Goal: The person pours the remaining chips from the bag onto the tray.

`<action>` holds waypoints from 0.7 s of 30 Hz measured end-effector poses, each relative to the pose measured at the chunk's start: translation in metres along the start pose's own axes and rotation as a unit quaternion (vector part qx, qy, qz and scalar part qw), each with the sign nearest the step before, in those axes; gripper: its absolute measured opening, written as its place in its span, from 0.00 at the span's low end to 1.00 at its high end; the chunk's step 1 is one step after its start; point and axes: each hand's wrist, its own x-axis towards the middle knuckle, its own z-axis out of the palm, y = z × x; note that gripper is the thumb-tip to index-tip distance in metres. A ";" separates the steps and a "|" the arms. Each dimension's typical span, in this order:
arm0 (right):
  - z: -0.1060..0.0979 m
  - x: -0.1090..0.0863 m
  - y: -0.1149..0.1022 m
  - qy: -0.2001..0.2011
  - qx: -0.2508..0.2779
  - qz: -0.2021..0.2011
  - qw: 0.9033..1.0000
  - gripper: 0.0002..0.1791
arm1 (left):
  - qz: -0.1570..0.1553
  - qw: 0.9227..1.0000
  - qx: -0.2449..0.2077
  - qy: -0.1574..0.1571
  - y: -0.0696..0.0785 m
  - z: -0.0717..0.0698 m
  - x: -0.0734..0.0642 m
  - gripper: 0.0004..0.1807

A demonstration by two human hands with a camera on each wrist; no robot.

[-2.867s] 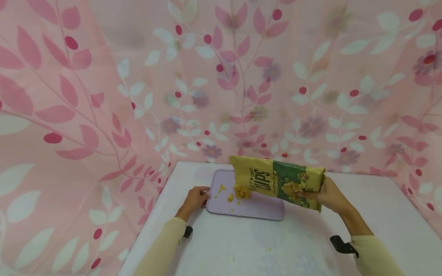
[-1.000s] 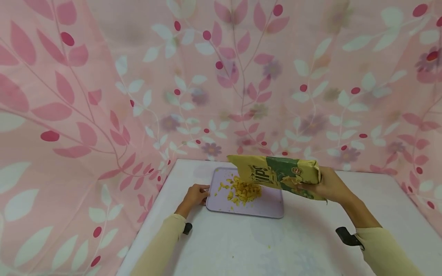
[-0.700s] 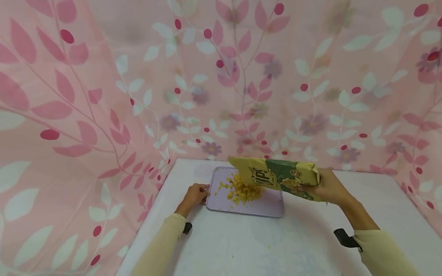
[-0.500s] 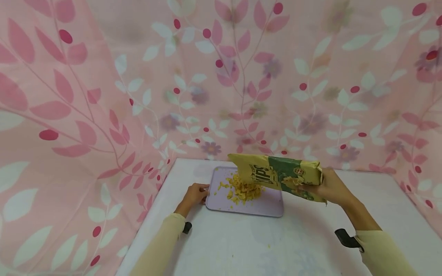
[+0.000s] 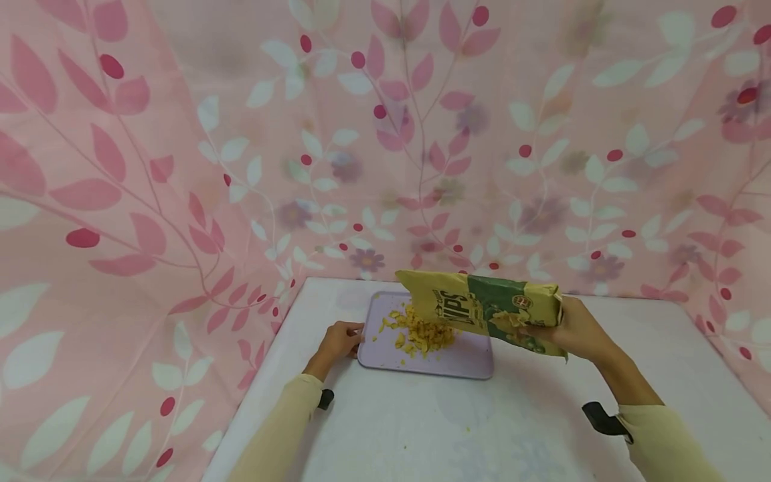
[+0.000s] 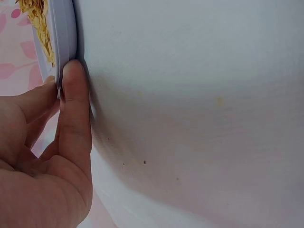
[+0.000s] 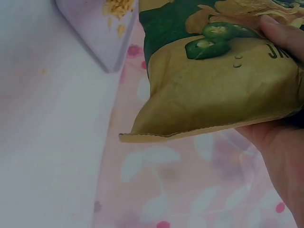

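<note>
My right hand (image 5: 581, 329) grips the bottom end of a yellow and green chip bag (image 5: 482, 309), its thumb across the printed front in the right wrist view. The bag is held tilted, its mouth lowered toward the left over a light purple tray (image 5: 464, 367). Broken yellow chips (image 5: 424, 337) lie heaped in the tray's middle, partly hidden behind the bag's mouth, with loose bits to the left. At the tray's left edge my left hand (image 5: 340, 340) pinches the rim (image 6: 66, 33) between thumb and fingers.
The tray rests on a table with a white cloth (image 5: 391, 428), dotted with small crumbs (image 6: 145, 162). Pink leaf-patterned curtains (image 5: 361, 134) hang behind the table and along its sides. Black straps (image 5: 605, 420) sit at both wrists.
Many more chips have dropped from the bag, turning a small pile on the tray into a wide heap. The right hand tips and shifts the bag slightly; the left hand stays at the rim.
</note>
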 end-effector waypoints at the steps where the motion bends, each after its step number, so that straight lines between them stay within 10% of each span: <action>1: -0.002 0.000 -0.001 0.006 0.007 0.001 1.000 0.31 | 0.000 1.000 0.000 0.000 0.000 0.000 0.000 0.22; 21: -0.009 0.000 -0.001 0.020 0.034 -0.001 0.999 0.30 | 0.001 1.000 -0.007 -0.003 0.002 -0.001 0.000 0.22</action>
